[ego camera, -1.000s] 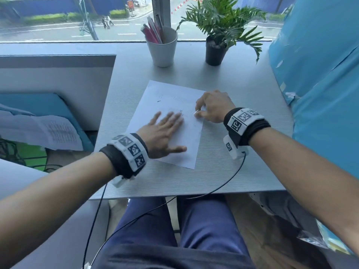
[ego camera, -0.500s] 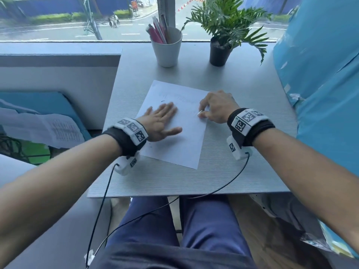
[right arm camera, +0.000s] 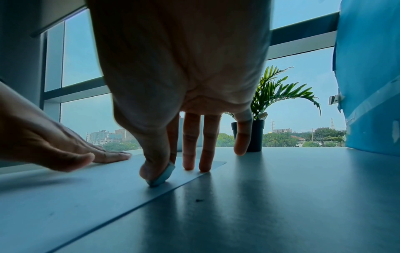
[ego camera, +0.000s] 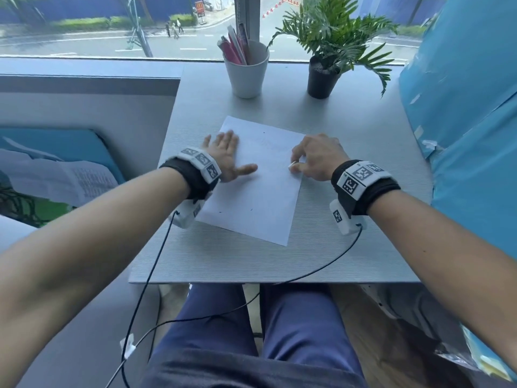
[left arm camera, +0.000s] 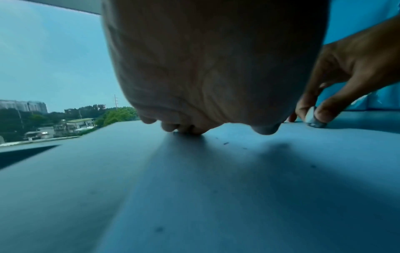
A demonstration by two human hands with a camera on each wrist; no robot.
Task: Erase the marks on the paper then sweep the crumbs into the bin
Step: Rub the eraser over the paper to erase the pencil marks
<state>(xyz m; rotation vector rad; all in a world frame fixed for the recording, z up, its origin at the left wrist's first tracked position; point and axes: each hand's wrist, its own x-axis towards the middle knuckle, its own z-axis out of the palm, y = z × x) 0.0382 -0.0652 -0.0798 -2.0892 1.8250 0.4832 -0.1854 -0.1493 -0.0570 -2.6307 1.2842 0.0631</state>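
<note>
A white sheet of paper point(ego camera: 260, 186) lies on the grey table point(ego camera: 349, 247), with faint marks and a few dark crumbs point(ego camera: 251, 210) on it. My left hand point(ego camera: 226, 156) lies flat with straight fingers on the paper's left edge, thumb stretched toward the middle. At the paper's right edge my right hand point(ego camera: 313, 161) pinches a small white eraser point(ego camera: 293, 164) between thumb and forefinger, its tip touching the sheet. The eraser point(right arm camera: 163, 176) shows under the thumb in the right wrist view, and also in the left wrist view as eraser point(left arm camera: 311, 118). No bin is in view.
A white cup of pens point(ego camera: 246, 70) and a potted plant point(ego camera: 321, 77) stand at the table's far edge by the window. A blue covered surface point(ego camera: 461, 135) borders the table on the right. Wrist cables point(ego camera: 156, 261) hang over the near edge. A loose crumb point(right arm camera: 198, 200) lies on the table.
My left hand has slid from the paper's middle to its far left edge. The right hand with the eraser has stayed at the right edge.
</note>
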